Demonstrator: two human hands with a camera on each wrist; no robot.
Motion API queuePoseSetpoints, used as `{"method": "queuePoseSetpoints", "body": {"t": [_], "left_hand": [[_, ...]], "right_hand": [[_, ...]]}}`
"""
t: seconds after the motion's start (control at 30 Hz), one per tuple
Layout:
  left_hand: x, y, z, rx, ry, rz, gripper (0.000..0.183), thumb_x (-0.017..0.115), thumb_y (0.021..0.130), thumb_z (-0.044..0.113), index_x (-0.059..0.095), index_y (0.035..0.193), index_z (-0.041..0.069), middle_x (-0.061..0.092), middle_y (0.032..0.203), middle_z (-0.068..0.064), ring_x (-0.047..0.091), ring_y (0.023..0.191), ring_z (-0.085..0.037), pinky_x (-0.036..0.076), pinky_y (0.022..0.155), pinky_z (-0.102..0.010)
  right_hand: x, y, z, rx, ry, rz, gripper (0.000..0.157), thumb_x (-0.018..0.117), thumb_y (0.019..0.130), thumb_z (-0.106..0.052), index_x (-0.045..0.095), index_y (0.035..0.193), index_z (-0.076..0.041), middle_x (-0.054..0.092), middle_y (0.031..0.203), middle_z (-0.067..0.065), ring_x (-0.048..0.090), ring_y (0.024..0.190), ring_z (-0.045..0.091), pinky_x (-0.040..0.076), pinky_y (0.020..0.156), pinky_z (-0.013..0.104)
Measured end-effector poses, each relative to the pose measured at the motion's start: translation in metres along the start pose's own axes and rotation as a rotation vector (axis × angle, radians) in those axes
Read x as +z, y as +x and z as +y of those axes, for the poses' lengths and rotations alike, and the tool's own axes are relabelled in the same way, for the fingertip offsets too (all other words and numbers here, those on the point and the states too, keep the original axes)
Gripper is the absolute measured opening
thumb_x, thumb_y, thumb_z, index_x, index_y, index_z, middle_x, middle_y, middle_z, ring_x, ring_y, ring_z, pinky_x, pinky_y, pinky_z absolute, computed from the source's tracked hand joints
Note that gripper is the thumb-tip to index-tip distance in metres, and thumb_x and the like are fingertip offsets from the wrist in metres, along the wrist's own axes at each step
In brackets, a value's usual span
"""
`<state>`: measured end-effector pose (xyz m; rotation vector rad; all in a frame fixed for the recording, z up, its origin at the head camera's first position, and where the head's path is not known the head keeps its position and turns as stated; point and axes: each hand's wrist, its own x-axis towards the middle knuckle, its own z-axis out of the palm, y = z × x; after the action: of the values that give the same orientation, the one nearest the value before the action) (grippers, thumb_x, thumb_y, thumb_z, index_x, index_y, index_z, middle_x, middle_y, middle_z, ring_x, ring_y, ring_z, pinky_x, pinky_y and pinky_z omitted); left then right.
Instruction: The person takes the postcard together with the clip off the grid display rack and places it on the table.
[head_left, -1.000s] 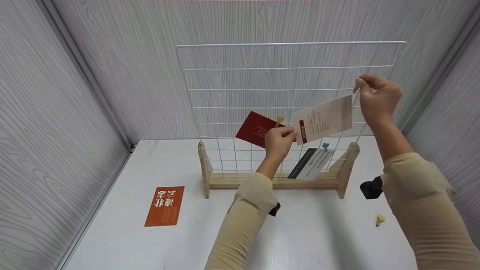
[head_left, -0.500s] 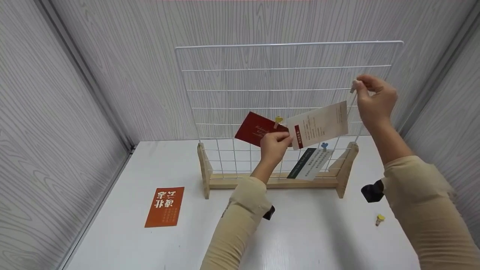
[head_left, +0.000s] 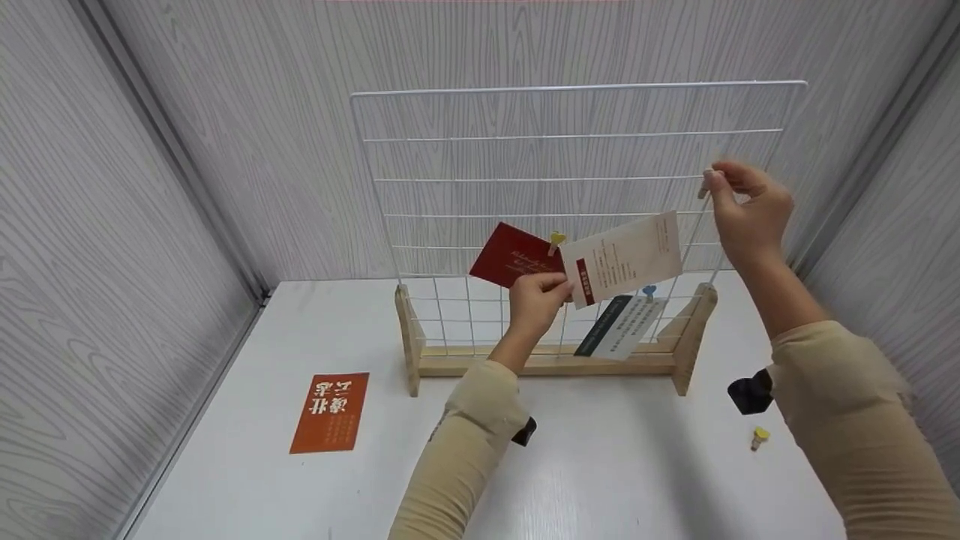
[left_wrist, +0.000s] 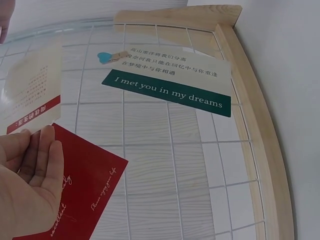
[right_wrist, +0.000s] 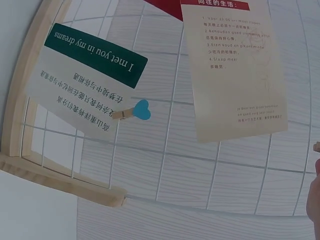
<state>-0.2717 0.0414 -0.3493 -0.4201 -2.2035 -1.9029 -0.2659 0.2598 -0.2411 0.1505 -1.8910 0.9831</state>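
Observation:
My left hand [head_left: 536, 304] pinches the lower left corner of a cream printed card [head_left: 622, 259], holding it tilted in front of the white wire grid [head_left: 465, 180]. Up by the grid's right side, my right hand [head_left: 754, 214] pinches a small wooden clothespin [head_left: 703, 187], apart from the card. A red card [head_left: 510, 251] hangs on the grid behind the left hand, under a clothespin with a yellow heart [head_left: 556, 241]. Lower right on the grid, a green-and-white card [head_left: 621, 328] hangs slanted from a clothespin with a blue heart [right_wrist: 135, 111].
The grid stands in a wooden base [head_left: 547, 365] on a white table [head_left: 247, 487]. An orange card [head_left: 330, 412] lies at the left. Another yellow clothespin [head_left: 760, 438] lies at the right, near the right sleeve. Wood-grain panels [head_left: 135, 225] enclose the table at the back and sides.
My left hand has drawn the cream card left and slightly down, so it overlaps the red card's edge. My right hand has dropped a little with the clothespin.

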Motion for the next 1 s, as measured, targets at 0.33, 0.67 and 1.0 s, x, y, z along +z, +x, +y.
{"method": "queuePoseSetpoints", "body": {"t": [0.33, 0.67, 1.0], "left_hand": [[-0.011, -0.007, -0.01, -0.027, -0.003, 0.013, 0.012, 0.062, 0.078, 0.005, 0.067, 0.088, -0.001, 0.064, 0.08, -0.007, 0.059, 0.065, -0.012, 0.048, 0.059, -0.022], [-0.02, -0.011, -0.022, -0.067, -0.027, 0.032, 0.011, 0.063, 0.077, 0.003, 0.066, 0.085, -0.003, 0.064, 0.077, -0.009, 0.059, 0.064, -0.013, 0.049, 0.058, -0.023], [-0.029, -0.019, -0.029, -0.112, -0.046, 0.022, 0.013, 0.062, 0.078, 0.004, 0.066, 0.088, -0.003, 0.063, 0.08, -0.009, 0.06, 0.066, -0.014, 0.049, 0.06, -0.024]], "right_hand": [[-0.001, -0.007, 0.008, -0.039, -0.001, -0.003, 0.017, 0.059, 0.082, -0.011, 0.065, 0.086, 0.004, 0.063, 0.08, 0.011, 0.049, 0.07, -0.002, 0.039, 0.069, 0.016], [-0.004, -0.016, 0.009, -0.048, 0.011, -0.006, 0.015, 0.059, 0.081, -0.007, 0.065, 0.086, 0.006, 0.063, 0.08, 0.013, 0.049, 0.069, -0.003, 0.037, 0.07, 0.015], [-0.006, -0.034, 0.027, -0.035, -0.009, -0.05, 0.017, 0.059, 0.082, -0.011, 0.065, 0.087, 0.004, 0.063, 0.08, 0.012, 0.049, 0.072, -0.002, 0.037, 0.069, 0.015]]}}
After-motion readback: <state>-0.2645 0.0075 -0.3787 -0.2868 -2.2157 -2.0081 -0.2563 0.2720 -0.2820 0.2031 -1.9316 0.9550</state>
